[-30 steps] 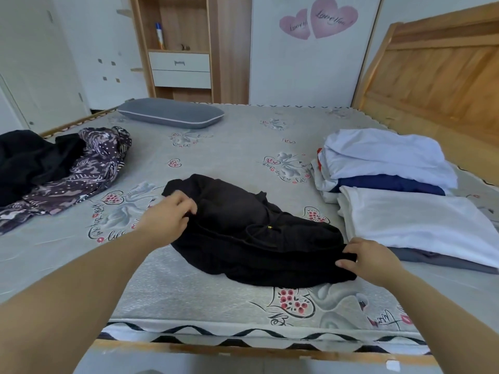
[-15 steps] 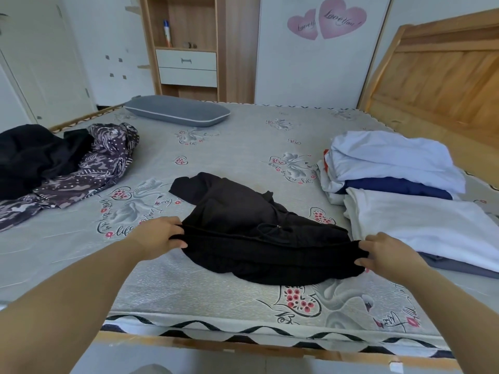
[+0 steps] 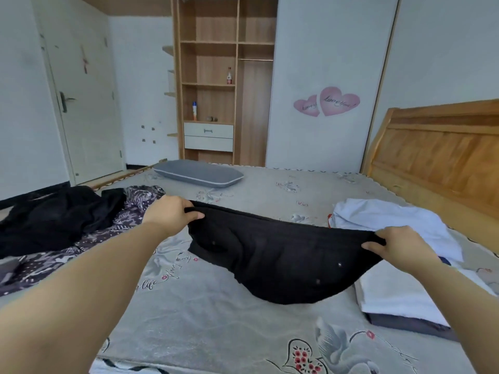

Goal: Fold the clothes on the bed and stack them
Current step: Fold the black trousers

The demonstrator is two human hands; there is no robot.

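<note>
Nearest, the left hand [image 3: 169, 215] and right hand [image 3: 397, 245] each pinched an end of a black knitted garment [image 3: 272, 255], stretched in the air above the grey printed bedsheet [image 3: 216, 319], not yet folded. To the right lay a stack of folded white and dark clothes [image 3: 399, 290], apparently finished. Farther left, a patterned purple garment [image 3: 81, 247] and a crumpled black one [image 3: 54, 217] waited unfolded.
</note>
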